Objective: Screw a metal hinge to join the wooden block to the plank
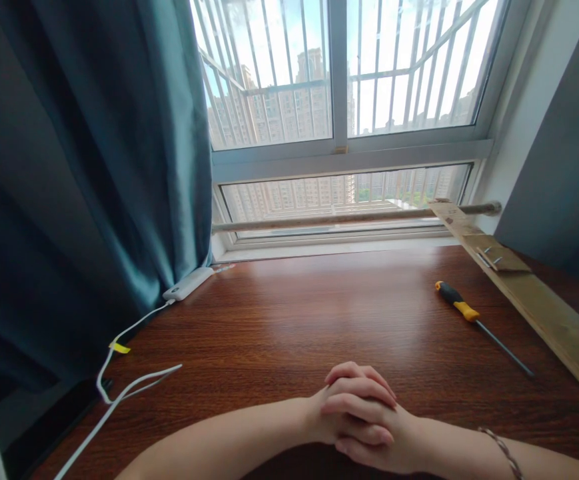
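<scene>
"Gripping what?"
"Each other: left hand (322,420) and right hand (403,433), fingers interlaced, pressed together."
"And the screwdriver (465,311)?"
"On the brown table (319,313), beside 1 wooden board (539,307), apart from the hands."

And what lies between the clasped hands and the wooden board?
The screwdriver lies on the table between the hands and the board, in the head view.

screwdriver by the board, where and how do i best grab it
Likely by the handle, from above and the left: it is far thicker than the shaft, and the board lies on the right.
</scene>
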`<control>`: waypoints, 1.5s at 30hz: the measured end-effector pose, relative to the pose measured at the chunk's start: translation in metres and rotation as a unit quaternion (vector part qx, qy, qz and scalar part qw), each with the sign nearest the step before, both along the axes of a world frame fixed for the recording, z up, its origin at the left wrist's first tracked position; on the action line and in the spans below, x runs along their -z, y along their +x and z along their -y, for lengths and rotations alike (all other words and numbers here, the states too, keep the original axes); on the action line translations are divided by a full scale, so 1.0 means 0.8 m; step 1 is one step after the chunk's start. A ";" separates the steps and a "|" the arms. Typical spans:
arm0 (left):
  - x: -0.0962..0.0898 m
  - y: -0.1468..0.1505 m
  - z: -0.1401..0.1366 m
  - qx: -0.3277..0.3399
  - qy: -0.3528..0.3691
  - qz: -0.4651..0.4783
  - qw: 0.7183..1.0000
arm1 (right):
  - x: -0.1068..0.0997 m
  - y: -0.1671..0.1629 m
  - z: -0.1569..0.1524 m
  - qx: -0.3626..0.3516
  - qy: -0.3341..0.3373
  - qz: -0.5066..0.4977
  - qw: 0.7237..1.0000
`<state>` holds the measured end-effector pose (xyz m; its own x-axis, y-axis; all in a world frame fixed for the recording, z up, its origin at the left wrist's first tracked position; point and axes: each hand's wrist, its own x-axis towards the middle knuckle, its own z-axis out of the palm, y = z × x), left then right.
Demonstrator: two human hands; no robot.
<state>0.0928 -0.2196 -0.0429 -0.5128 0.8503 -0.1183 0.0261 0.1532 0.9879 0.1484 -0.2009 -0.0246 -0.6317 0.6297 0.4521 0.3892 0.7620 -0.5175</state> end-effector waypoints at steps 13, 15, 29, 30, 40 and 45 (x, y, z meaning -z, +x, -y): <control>0.003 0.021 -0.006 -0.095 -0.002 -0.019 0.995 | 0.000 0.002 0.000 -0.003 0.034 0.027 0.999; -0.002 0.027 -0.008 -0.129 -0.029 -0.017 0.991 | 0.002 0.002 0.002 -0.003 0.062 0.032 0.998; -0.009 0.010 0.001 -0.082 -0.010 -0.030 0.996 | 0.012 0.005 0.000 -0.040 0.158 0.059 0.985; -0.010 0.016 -0.001 -0.102 -0.017 -0.031 0.994 | 0.011 0.005 0.000 -0.040 0.158 0.056 0.985; -0.036 0.057 -0.022 -0.335 -0.025 -0.015 0.942 | 0.015 0.006 0.000 -0.029 0.189 0.088 0.978; -0.049 0.066 -0.033 -0.426 -0.037 -0.012 0.904 | 0.019 0.008 -0.002 -0.025 0.187 0.096 0.977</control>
